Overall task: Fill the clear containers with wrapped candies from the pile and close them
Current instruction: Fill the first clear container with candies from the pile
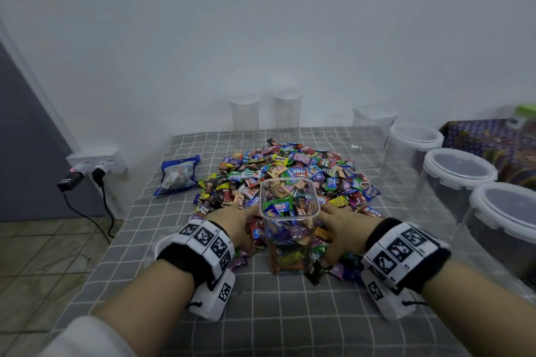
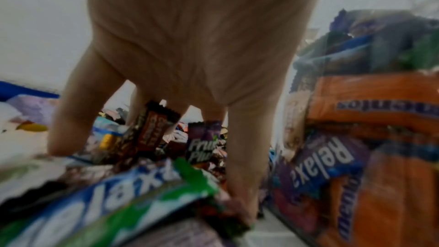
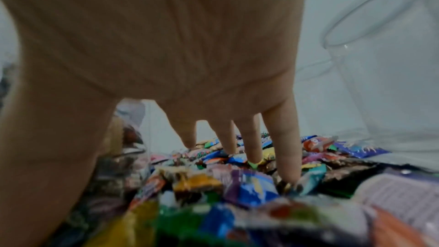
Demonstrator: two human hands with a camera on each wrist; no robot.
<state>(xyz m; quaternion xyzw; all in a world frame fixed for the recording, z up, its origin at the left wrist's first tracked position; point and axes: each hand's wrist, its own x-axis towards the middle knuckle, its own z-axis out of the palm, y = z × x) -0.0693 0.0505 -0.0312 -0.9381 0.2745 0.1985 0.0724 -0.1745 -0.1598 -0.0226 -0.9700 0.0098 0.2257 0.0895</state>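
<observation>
Flanking candy-filled container (image 1: pixel 289 211): left hand (image 1: pixel 235 223), right hand (image 1: pixel 345 226), fingers spread on candy pile (image 1: pixel 290 165)

Both hands — left (image 1: pixel 235 222), right (image 1: pixel 345 226) — palms down, fingers spread

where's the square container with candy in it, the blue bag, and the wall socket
square container (image 1: pixel 290 246), head view, front clear wall
blue bag (image 1: pixel 177 175), head view, clear middle panel
wall socket (image 1: pixel 95 158), head view, white faceplate

A plain white wall (image 1: pixel 261 23) backs the grey checked table (image 1: pixel 290 313); tiled floor (image 1: pixel 43 255) left, perhaps a dark door (image 1: pixel 20 153).
</observation>
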